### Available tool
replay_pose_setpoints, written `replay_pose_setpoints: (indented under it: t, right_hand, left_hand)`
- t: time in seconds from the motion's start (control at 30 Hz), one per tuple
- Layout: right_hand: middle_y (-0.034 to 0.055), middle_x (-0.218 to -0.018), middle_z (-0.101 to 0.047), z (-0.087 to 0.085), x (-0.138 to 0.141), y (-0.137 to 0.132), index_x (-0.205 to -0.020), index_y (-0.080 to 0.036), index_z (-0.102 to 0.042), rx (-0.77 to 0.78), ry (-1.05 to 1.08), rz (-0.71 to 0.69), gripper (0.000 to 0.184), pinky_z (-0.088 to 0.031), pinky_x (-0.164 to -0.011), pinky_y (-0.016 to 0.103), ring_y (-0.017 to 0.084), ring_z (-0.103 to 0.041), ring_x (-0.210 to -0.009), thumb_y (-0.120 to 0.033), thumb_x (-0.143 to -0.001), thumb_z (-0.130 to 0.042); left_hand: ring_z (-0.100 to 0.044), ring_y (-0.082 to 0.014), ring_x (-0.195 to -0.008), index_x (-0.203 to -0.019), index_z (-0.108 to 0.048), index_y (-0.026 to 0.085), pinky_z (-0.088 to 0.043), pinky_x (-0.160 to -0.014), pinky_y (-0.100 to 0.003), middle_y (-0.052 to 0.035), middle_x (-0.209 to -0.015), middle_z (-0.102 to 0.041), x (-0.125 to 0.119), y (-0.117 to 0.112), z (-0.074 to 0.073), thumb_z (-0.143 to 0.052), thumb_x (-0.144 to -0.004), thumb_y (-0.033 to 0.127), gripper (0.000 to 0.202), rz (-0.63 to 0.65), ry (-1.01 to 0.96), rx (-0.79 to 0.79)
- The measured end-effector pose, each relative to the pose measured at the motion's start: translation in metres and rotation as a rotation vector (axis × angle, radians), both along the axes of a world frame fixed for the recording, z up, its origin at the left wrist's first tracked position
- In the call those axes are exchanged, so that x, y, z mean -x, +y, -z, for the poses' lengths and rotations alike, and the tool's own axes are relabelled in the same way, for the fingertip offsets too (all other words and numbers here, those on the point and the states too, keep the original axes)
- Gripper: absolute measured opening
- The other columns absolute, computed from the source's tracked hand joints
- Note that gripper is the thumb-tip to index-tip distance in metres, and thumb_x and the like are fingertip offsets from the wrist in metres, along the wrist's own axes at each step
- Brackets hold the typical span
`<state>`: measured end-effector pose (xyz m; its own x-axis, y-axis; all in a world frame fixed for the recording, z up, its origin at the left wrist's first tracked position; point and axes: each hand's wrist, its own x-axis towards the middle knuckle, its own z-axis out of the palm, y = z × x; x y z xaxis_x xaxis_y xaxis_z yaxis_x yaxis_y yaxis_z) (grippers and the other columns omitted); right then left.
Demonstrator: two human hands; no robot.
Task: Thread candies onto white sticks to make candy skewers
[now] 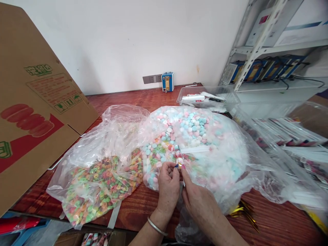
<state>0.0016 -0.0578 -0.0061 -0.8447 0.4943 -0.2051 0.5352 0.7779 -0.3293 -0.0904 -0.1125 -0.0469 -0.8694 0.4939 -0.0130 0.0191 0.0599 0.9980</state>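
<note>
My left hand [169, 188] is closed in a pinch at the lower end of a slim clear candy packet [179, 160] with coloured print. My right hand [198, 201] is closed too, its fingers at the packet's lower right side. A thin white piece shows between the hands; its kind is unclear. Behind the packet lies a large clear bag of pastel round candies [194, 128], pink, blue and white. Some white sticks [196, 149] rest on it. To the left is a clear bag of colourful ring-shaped candies [99, 188].
A cardboard box [33, 85] stands at left. A clear plastic tray [184, 97] with white tubes sits behind the bags, near a small blue device [167, 82]. At right are packs in a clear container [289, 136], gold tinsel [246, 212] and a metal shelf [271, 49].
</note>
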Motion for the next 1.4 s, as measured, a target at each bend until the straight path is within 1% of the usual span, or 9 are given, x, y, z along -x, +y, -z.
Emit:
replay_pose_setpoints:
  t: [0.33,0.43,0.63,0.77,0.9,1.03,1.17,1.27,1.4]
  right_hand:
    - [0.0123,-0.087,-0.077,0.0,0.006,0.008,-0.132,-0.013,-0.053,0.007,-0.025,-0.008,0.042,-0.041,-0.055,0.028,0.027,-0.074,-0.078,-0.01,-0.093,-0.039]
    - [0.0116,-0.088,-0.077,0.004,0.005,0.009,-0.132,-0.013,-0.054,-0.009,-0.005,-0.027,0.043,-0.043,-0.055,0.027,0.027,-0.074,-0.075,-0.009,-0.091,-0.041]
    - [0.0164,-0.109,-0.073,0.019,-0.017,0.001,-0.136,-0.013,-0.051,-0.026,0.395,0.007,0.044,-0.051,-0.063,0.029,0.023,-0.073,-0.08,-0.022,-0.096,-0.036]
    - [0.0093,-0.083,-0.073,0.018,-0.019,0.006,-0.109,-0.016,-0.06,0.222,0.483,0.215,0.033,-0.049,-0.059,0.029,0.022,-0.068,-0.068,-0.036,-0.096,-0.037]
    - [0.0024,-0.07,-0.064,0.021,-0.01,0.016,-0.082,-0.021,-0.055,0.533,0.584,0.274,0.025,-0.045,-0.057,0.027,0.018,-0.059,-0.062,-0.038,-0.093,-0.04]
    - [-0.0082,-0.051,-0.047,0.03,-0.008,0.02,-0.084,-0.022,-0.051,0.878,0.551,0.345,0.03,-0.031,-0.04,0.023,0.012,-0.044,-0.039,-0.05,-0.091,-0.042]
    - [-0.0101,-0.05,-0.047,0.036,-0.01,0.019,-0.095,-0.02,-0.05,1.012,0.54,0.31,0.022,-0.029,-0.039,0.021,0.01,-0.042,-0.038,-0.041,-0.088,-0.05]
    - [-0.0096,-0.056,-0.047,0.038,-0.012,0.016,-0.101,-0.02,-0.05,1.063,0.662,0.327,0.023,-0.035,-0.041,0.021,0.01,-0.043,-0.042,-0.039,-0.089,-0.053]
    - [-0.0063,-0.068,-0.051,0.032,-0.016,0.011,-0.099,-0.02,-0.052,1.177,0.81,0.291,0.025,-0.043,-0.049,0.022,0.009,-0.047,-0.05,-0.042,-0.09,-0.056]
  left_hand:
    - [-0.057,-0.0167,-0.083,-0.093,-0.058,0.019,-0.045,-0.079,-0.03,-0.0029,-0.088,-0.062,-0.007,-0.005,-0.004,-0.047,-0.09,0.023,0.012,0.097,0.195,0.058]
    - [-0.057,-0.0166,-0.081,-0.093,-0.058,0.018,-0.045,-0.077,-0.03,-0.0031,-0.087,-0.061,-0.007,-0.004,-0.002,-0.048,-0.089,0.022,0.011,0.064,0.167,0.076]
    - [-0.057,-0.0146,-0.072,-0.092,-0.056,0.018,-0.046,-0.068,-0.027,-0.0012,-0.081,-0.06,-0.004,-0.001,0.0,-0.05,-0.089,0.026,0.01,0.064,-0.006,0.029]
    - [-0.06,-0.0157,-0.075,-0.092,-0.058,0.019,-0.047,-0.071,-0.028,-0.0018,-0.08,-0.062,-0.007,-0.001,0.001,-0.053,-0.087,0.025,0.009,0.088,0.031,0.029]
    - [-0.062,-0.0172,-0.08,-0.09,-0.062,0.019,-0.048,-0.076,-0.03,-0.0034,-0.085,-0.066,-0.01,-0.003,0.001,-0.057,-0.085,0.024,0.009,0.123,0.102,0.04]
    - [-0.062,-0.0169,-0.079,-0.088,-0.064,0.019,-0.048,-0.075,-0.03,-0.0029,-0.083,-0.066,-0.008,-0.007,-0.004,-0.057,-0.085,0.022,0.008,0.157,0.12,0.068]
    - [-0.063,-0.0178,-0.084,-0.086,-0.068,0.018,-0.048,-0.079,-0.032,-0.004,-0.086,-0.068,-0.007,-0.008,-0.008,-0.058,-0.085,0.021,0.01,0.184,0.161,0.085]
    - [-0.065,-0.0184,-0.082,-0.087,-0.068,0.018,-0.049,-0.077,-0.032,-0.0047,-0.084,-0.069,-0.006,-0.006,-0.01,-0.061,-0.085,0.032,0.016,0.193,0.01,0.026]
    - [-0.063,-0.0152,-0.066,-0.09,-0.063,0.016,-0.051,-0.065,-0.028,-0.0028,-0.075,-0.067,-0.005,-0.008,-0.02,-0.069,-0.079,0.047,0.033,0.176,-0.446,-0.129]
